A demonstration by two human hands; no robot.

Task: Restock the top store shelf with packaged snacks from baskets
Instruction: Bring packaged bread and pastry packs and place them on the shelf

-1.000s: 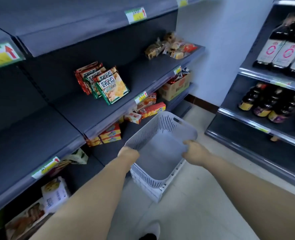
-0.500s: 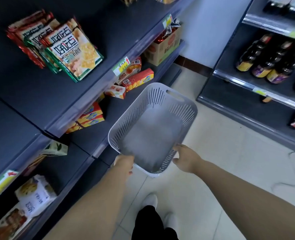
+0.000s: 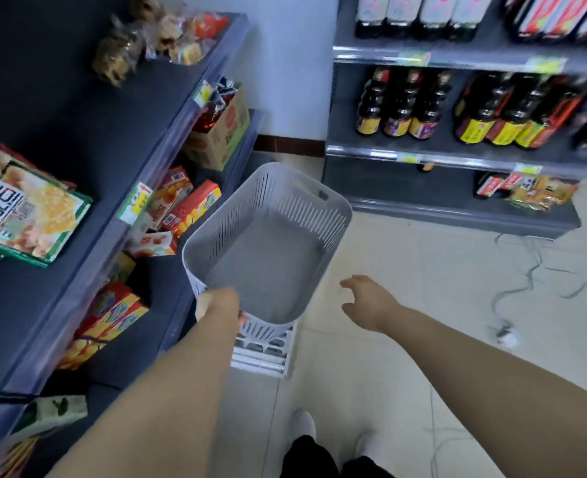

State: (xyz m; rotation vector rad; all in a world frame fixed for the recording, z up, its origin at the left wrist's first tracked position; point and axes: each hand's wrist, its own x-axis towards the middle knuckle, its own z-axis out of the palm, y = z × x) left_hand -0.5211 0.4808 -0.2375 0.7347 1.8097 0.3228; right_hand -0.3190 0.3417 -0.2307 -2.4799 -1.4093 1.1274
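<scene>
Basket looks empty, light and stiff to us; our left hand grips its near rim, our right hand hangs open, touching nothing.

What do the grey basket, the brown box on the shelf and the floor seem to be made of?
Basket: looks like moulded plastic, matte grey, judging by its thin slotted walls and cut-out handle. Box: probably cardboard, dull brown with red print and open top. Floor: likely glazed tile, pale and faintly shiny, with joint lines.
</scene>
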